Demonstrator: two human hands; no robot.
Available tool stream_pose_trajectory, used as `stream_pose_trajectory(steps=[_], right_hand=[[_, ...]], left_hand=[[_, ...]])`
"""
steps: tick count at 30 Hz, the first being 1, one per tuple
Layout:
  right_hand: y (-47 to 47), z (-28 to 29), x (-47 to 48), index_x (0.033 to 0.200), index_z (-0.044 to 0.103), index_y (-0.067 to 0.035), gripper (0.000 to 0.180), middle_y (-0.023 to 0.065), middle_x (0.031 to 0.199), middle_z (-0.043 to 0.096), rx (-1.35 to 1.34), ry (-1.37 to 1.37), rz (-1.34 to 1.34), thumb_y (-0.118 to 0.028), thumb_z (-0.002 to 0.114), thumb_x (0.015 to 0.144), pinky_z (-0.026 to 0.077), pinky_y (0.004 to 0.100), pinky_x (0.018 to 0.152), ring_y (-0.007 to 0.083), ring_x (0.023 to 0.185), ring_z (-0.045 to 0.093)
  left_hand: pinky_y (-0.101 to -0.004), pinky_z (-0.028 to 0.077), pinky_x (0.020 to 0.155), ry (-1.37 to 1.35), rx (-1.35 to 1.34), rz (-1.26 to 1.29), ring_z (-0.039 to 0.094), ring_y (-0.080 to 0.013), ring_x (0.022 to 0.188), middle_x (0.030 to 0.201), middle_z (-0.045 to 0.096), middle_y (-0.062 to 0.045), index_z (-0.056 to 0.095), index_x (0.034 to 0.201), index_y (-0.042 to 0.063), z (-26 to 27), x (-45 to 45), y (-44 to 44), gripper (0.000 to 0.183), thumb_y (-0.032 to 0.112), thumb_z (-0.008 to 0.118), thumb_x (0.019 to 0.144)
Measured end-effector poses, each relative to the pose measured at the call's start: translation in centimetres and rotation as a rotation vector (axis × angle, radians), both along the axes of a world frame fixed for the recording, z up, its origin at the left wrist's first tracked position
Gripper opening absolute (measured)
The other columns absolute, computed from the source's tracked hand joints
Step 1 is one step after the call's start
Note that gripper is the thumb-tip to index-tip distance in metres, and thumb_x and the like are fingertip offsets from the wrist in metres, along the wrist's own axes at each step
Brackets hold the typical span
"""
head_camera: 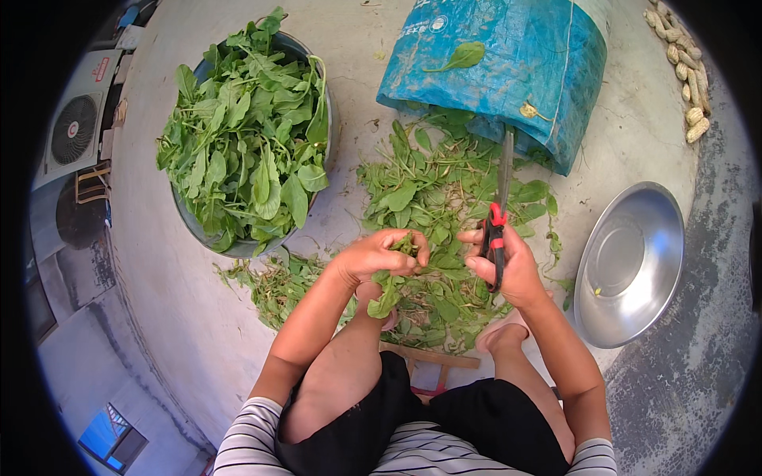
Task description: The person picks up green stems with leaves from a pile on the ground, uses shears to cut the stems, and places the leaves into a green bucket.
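My left hand pinches a small green leafy plant, its leaves hanging below the fingers. To the right of it, my right hand holds a pair of scissors with black and red handles. The scissor blades point away from me and look closed. Under and beyond both hands, a loose heap of green leaves and stems lies on the concrete floor. Part of that heap reaches the mouth of a blue woven sack, which lies on its side.
A metal tub piled with leafy greens stands at the left. A steel basin sits at the right. Peanuts lie at the upper right. Trimmings lie by my left forearm, and a wooden stool's edge shows between my legs.
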State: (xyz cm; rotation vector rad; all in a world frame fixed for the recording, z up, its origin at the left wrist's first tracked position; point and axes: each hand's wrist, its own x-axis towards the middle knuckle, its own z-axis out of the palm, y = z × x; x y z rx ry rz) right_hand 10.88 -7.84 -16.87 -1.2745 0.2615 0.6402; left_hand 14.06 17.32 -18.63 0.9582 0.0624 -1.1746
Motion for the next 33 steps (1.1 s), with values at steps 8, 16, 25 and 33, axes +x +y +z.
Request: stream_pose_trajectory(steps=[8,16,25,33], right_hand=[[2.3,-1.7,1.3,0.103,0.053,-0.001,0.038,0.0074,0.093,0.064,-0.276,-0.258,0.212,-0.009,0.074,0.072,0.049,0.0292,0.074,0.0139,0.082,0.061],[2.8,-1.7,0.4,0.093,0.055,-0.002,0.030,0.0117,0.085,0.065,-0.384,-0.387,0.094,-0.012,0.073,0.071,0.050,0.0320,0.072,0.0215,0.080,0.065],[-3.5,-4.3,-3.3,0.095,0.051,-0.002,0.028,0.0036,0.080,0.057,-0.169,0.064,-0.230,-0.012,0.071,0.078,0.047,0.0245,0.064,0.0111,0.069,0.057],[-4.7,-7.2,-7.3,0.093,0.051,-0.001,0.031,0.0035,0.078,0.058,-0.248,0.190,-0.259,-0.017,0.073,0.079,0.046,0.0226,0.062,0.0095,0.068,0.056]], left_hand=[[-0.0194,0.033,0.054,0.035,0.069,-0.119,0.042,-0.0040,0.061,0.078,0.054,0.000,0.059,0.099,0.000,-1.1,-0.5,-2.4,0.024,0.008,0.058,0.076],[-0.0202,0.034,0.053,0.058,0.039,-0.114,0.043,-0.0047,0.061,0.077,0.054,0.001,0.058,0.096,0.002,-2.0,-0.8,-1.9,0.016,0.007,0.057,0.080],[-0.0183,0.036,0.055,-0.726,0.676,0.766,0.043,-0.0030,0.061,0.079,0.053,0.002,0.058,0.099,0.003,11.3,2.5,4.9,0.012,0.010,0.056,0.089],[-0.0418,0.040,0.097,-1.395,1.982,0.490,0.039,-0.0373,0.124,0.142,0.021,-0.025,0.038,0.136,0.005,8.2,6.7,7.9,0.065,0.018,0.069,0.081]])
